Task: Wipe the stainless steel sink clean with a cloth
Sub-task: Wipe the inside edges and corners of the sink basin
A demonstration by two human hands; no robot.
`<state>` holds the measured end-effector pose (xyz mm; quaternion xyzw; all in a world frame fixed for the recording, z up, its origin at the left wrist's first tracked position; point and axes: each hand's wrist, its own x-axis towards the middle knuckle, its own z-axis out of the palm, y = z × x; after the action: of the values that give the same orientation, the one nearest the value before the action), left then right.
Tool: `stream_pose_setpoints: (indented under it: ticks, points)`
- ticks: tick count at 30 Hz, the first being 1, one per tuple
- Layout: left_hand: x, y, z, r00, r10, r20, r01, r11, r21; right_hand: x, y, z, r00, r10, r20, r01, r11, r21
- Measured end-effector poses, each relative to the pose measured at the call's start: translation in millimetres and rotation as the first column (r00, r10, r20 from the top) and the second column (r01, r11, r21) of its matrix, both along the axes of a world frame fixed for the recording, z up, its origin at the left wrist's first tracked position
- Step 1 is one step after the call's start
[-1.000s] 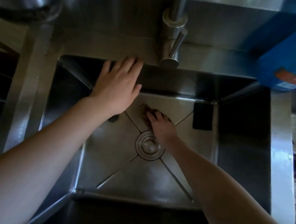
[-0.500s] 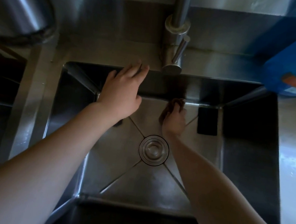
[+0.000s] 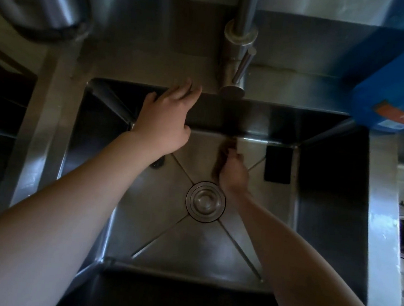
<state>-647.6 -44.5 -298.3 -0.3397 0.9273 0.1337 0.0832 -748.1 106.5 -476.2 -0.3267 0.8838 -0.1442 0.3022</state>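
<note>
Dim steel worktop (image 3: 155,64) rings the sink (image 3: 329,202). The dark cloth (image 3: 222,159) lies on the rear floor panel, between the drain (image 3: 205,200) and the back wall. The right hand (image 3: 234,175) grips it, fingers curled. In the last second it swept from beside the drain to the rear seam. The left hand (image 3: 164,124), fingers relaxed, stays braced on the back rim near the faucet (image 3: 236,65). By my judgement, the walls remain to wipe.

Nearer you than the drain (image 3: 205,200), the sink (image 3: 326,214) floor is open. Just beyond the drain, your right hand (image 3: 233,173) holding the cloth (image 3: 223,152) blocks passage. A black pad (image 3: 278,164) lies beyond-right, and your left hand (image 3: 167,122) spans beyond-left.
</note>
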Motion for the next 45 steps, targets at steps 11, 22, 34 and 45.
stream_pose_setpoints:
  ticks: [11,22,34,45]
  points:
    - [-2,-6,9,0.999,-0.030,0.037,0.029,0.999,0.043,-35,-5,51,0.604,-0.737,0.303,0.797,0.558,-0.230]
    - [-2,-14,9,0.998,-0.049,0.043,0.046,0.996,0.074,32,-101,67,0.451,-0.670,0.589,0.883,0.431,-0.186]
    - [6,-29,3,0.991,-0.061,0.123,0.045,0.991,0.129,-26,-64,54,0.238,-0.695,0.679,0.969,0.217,-0.118]
    - [54,-47,12,0.993,-0.105,0.045,0.106,0.994,-0.016,-32,-61,35,0.325,-0.699,0.637,0.944,0.283,-0.171]
